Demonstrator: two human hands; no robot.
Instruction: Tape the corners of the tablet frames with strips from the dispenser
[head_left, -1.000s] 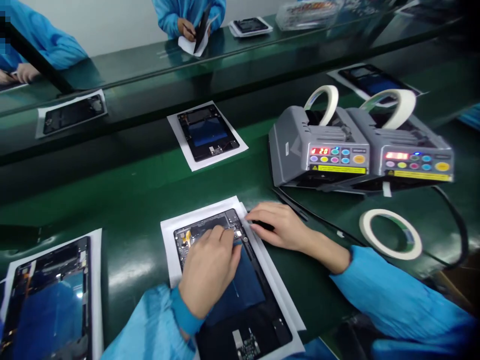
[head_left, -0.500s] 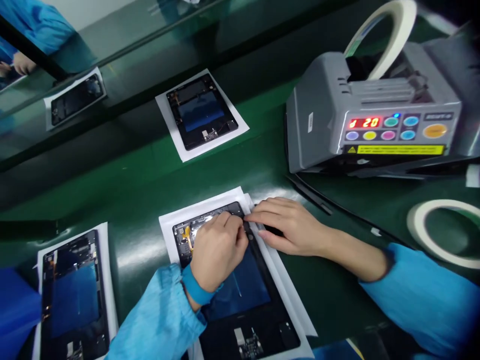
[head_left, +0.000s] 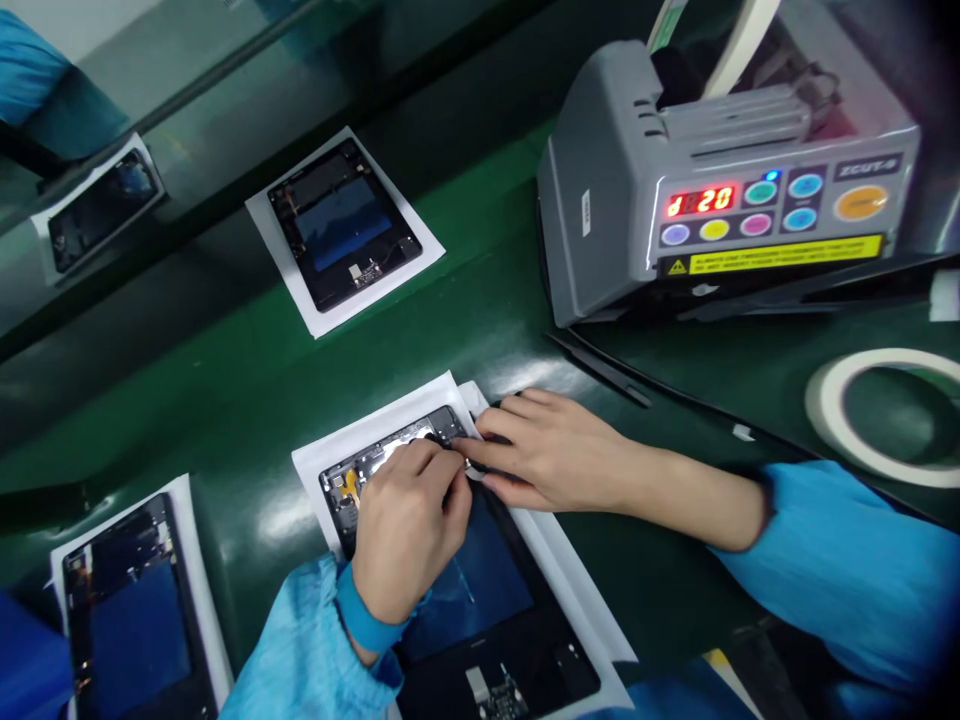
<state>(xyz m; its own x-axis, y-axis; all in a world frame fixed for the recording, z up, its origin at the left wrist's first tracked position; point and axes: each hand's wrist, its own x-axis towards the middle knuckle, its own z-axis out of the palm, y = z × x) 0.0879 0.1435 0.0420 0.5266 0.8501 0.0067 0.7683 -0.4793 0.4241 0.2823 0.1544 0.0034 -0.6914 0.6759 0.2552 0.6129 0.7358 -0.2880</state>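
Note:
An opened tablet (head_left: 480,590) lies on white paper (head_left: 585,610) in front of me, its inner parts and a blue panel showing. My left hand (head_left: 412,520), with a blue wrist strap (head_left: 367,610), bends over its upper part. The left fingers are pinched together near the top right corner; what they hold is hidden. From the right, my right hand (head_left: 551,450) reaches in with fingers stretched and apart. Its index fingertip touches the tablet beside the left fingertips, and the thumb rests near the right edge. A small pale bit shows between them.
A grey tape dispenser (head_left: 600,220) with a lit display stands at the back right, a tape roll (head_left: 825,400) before it. A black cable (head_left: 675,395) runs between. Other opened tablets lie on paper at the left (head_left: 139,640) and back (head_left: 341,235).
The view has shifted, so most things sit further left. Both hands stay at the tablet's top right corner; my right index finger has come slightly further in over it.

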